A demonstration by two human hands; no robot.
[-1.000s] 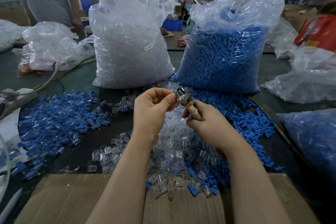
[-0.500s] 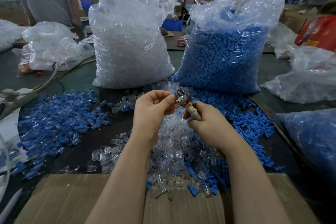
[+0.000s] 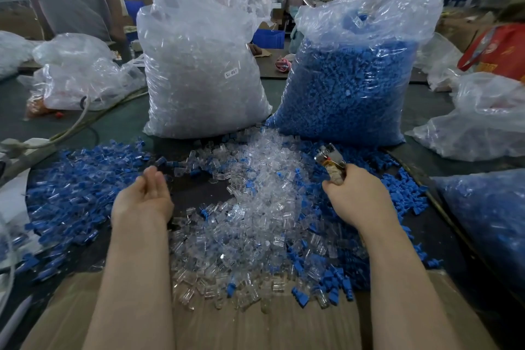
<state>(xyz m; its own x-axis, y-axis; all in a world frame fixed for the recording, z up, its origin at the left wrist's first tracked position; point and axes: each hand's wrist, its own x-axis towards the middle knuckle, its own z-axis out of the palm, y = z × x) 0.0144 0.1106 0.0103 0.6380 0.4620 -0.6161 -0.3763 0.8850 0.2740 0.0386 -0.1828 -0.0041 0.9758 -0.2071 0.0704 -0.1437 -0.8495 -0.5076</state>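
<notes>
Two bare arms are all of the person that shows. The left forearm [image 3: 136, 278] and the right forearm [image 3: 403, 278] are uncovered from the wrist down to the lower edge of the view. Both are smooth and even, narrow at the wrist and broader toward the bottom. The left hand [image 3: 145, 196] and the right hand [image 3: 358, 196] are bare too — plain skin over backs, knuckles and fingers. The left hand's fingertips are blurred, so its nails cannot be made out.
</notes>
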